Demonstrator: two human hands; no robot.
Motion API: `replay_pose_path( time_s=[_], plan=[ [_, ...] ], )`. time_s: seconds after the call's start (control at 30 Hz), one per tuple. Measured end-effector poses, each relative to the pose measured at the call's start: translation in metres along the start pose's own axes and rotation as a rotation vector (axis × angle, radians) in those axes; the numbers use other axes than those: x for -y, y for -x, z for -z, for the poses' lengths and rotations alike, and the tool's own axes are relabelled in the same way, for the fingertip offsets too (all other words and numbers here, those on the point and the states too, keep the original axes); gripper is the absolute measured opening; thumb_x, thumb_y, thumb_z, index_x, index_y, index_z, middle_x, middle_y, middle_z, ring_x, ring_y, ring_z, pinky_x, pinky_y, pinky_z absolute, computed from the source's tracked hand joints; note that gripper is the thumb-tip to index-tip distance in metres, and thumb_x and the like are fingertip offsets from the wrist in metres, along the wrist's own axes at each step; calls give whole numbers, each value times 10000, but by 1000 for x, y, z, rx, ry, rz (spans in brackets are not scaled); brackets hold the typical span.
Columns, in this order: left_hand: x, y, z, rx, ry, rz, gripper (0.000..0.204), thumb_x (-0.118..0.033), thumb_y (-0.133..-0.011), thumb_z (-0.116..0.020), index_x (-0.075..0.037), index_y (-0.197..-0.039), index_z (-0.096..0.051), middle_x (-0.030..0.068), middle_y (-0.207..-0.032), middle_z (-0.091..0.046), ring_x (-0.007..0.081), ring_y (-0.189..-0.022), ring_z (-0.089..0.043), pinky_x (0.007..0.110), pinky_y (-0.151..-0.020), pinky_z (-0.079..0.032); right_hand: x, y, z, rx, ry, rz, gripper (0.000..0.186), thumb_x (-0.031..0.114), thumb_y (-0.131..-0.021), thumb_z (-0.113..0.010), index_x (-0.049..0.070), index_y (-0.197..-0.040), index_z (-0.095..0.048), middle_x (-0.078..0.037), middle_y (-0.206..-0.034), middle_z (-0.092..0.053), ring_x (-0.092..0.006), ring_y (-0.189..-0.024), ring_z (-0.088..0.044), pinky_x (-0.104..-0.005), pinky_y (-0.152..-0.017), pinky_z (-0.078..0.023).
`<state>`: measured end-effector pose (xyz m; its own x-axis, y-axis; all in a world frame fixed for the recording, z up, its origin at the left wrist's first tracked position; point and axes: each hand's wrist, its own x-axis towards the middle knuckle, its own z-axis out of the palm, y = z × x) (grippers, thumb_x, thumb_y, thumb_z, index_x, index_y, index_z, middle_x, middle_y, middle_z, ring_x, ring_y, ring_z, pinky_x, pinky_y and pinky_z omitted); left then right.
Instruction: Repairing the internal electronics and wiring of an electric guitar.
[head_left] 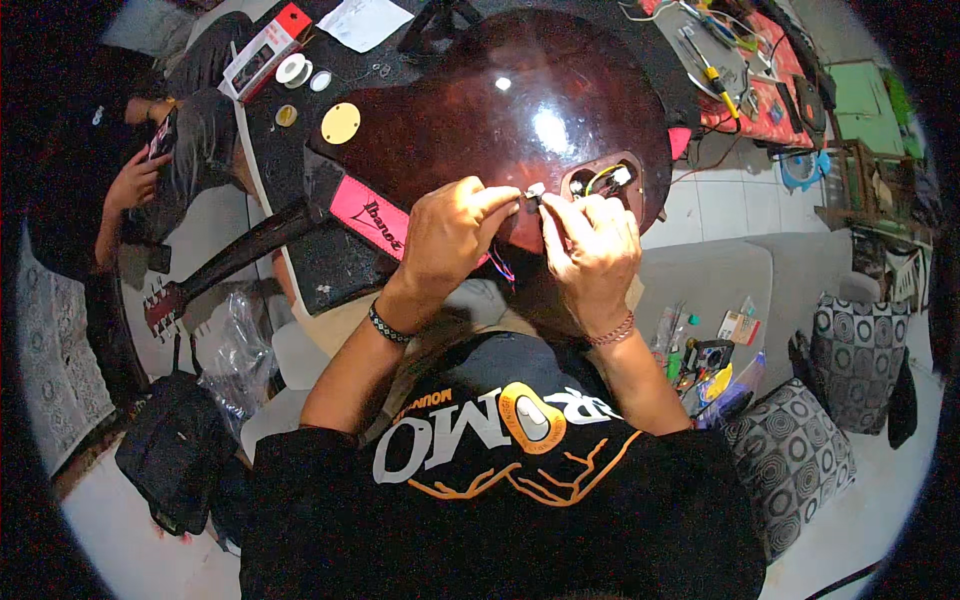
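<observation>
A guitar (440,120) with a glossy dark brown body lies before me, its neck pointing to the lower left. Over the body's near part, my left hand (443,238) pinches a small dark part with a white connector (535,190) between thumb and finger. From the other side, my right hand (597,245) has its fingertips closed on the same small part. Just beyond the right fingers is an opening in the body (605,170), where a yellow wire and a white plug show. Thin coloured wires (502,268) hang below the left hand.
A pink strap (368,213) crosses near the guitar's neck. Solder spool (293,69), red-and-white box (265,52) and paper (364,22) lie on the dark table. A yellow-handled soldering iron (718,85) rests at far right. At left, another person's hand (136,182) holds a phone.
</observation>
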<state>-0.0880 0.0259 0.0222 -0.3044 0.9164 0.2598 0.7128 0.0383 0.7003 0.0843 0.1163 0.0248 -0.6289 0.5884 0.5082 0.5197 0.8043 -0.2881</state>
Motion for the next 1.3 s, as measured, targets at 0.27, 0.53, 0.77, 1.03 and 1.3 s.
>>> replay_pose_path(
  time_s=[0.27, 0.53, 0.77, 1.03, 1.3],
  plan=[
    [2, 0, -1, -14, 8, -20, 140, -181, -911, -749, -77, -1004, -766, 130, -811, -655, 331, -754, -674, 433, -686, -539, 2, -3, 5, -63, -26, -57, 261, 212, -804, -857, 150, -1051, -800, 3, -884, -645, -212, -862, -589, -383, -815, -446],
    [3, -1, 0, 1, -29, -26, 146, -186, -920, -738, -83, -1019, -766, 131, -808, -650, 331, -762, -674, 435, -683, -536, -7, -13, 1, -17, -71, -17, 205, 227, -797, -860, 148, -977, -802, 3, -870, -639, -216, -889, -581, -387, -821, -419],
    [5, -3, 1, 17, -84, -86, 141, -187, -914, -737, -84, -1008, -758, 124, -792, -627, 323, -743, -665, 433, -667, -532, -11, -19, -2, 30, -210, -33, 183, 174, -808, -842, 128, -977, -790, -12, -840, -632, -224, -848, -577, -379, -798, -429],
    [7, -6, 1, 27, -76, -117, 153, -181, -909, -740, -77, -1020, -753, 117, -803, -628, 321, -751, -663, 431, -668, -531, -16, -21, -2, 74, -308, -86, 205, 76, -814, -823, 88, -1015, -786, -41, -870, -667, -237, -865, -613, -362, -787, -489],
    [6, -5, 3, 40, -94, -123, 145, -186, -919, -731, -75, -1010, -749, 121, -801, -627, 327, -738, -661, 437, -666, -530, -22, -32, 2, 172, -314, 98, 286, 52, -820, -790, 112, -1099, -766, -62, -974, -729, -262, -949, -639, -384, -882, -498]
  ],
)
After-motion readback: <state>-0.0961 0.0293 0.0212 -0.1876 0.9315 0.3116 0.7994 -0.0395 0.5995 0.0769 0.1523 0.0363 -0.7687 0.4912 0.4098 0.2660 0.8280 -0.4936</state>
